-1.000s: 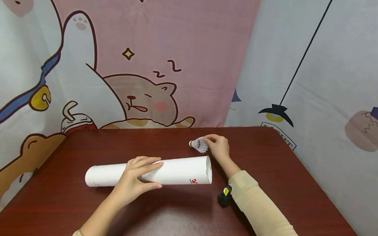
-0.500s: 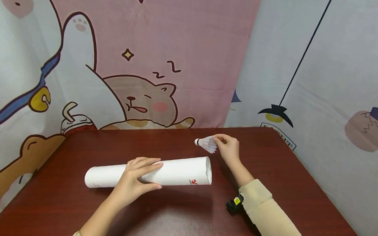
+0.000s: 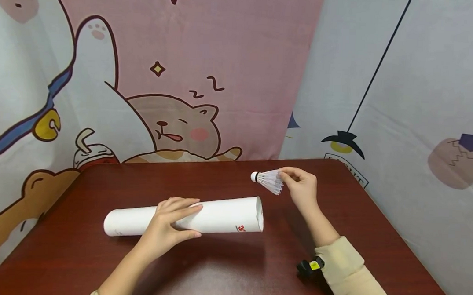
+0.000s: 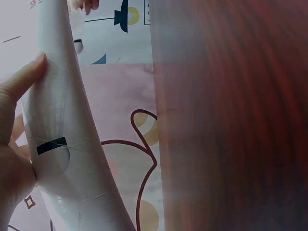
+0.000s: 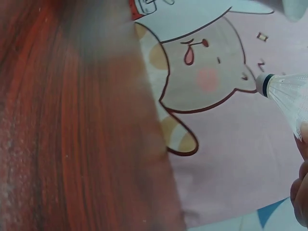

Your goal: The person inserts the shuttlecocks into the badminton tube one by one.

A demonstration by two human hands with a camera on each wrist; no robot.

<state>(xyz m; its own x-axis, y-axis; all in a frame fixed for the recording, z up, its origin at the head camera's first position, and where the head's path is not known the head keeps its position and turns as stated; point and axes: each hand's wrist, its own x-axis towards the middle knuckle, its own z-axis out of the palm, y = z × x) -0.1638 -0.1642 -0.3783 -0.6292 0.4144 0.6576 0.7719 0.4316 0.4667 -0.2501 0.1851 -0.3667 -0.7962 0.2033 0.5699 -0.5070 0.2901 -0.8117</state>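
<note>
A long white tube (image 3: 221, 215) with a small red logo lies nearly level across the head view, its open end to the right. My left hand (image 3: 170, 221) grips it around the middle; in the left wrist view the thumb and fingers wrap the tube (image 4: 62, 110), which bears a printed shuttlecock. Beyond the open end, my right hand (image 3: 302, 187) pinches a white shuttlecock (image 3: 270, 180) by its feather skirt. The cork points left, its dark band visible in the right wrist view on the shuttlecock (image 5: 284, 91). Shuttlecock and tube are apart.
A dark red wooden table (image 3: 215, 274) lies below. Behind it hangs a pink and white cloth (image 3: 243, 77) with cartoon cats. A black wrist camera (image 3: 308, 267) is strapped under the right sleeve (image 3: 344, 262).
My right hand has moved to the right with the shuttlecock, away from above the tube's open end. The left hand and tube have stayed nearly still.
</note>
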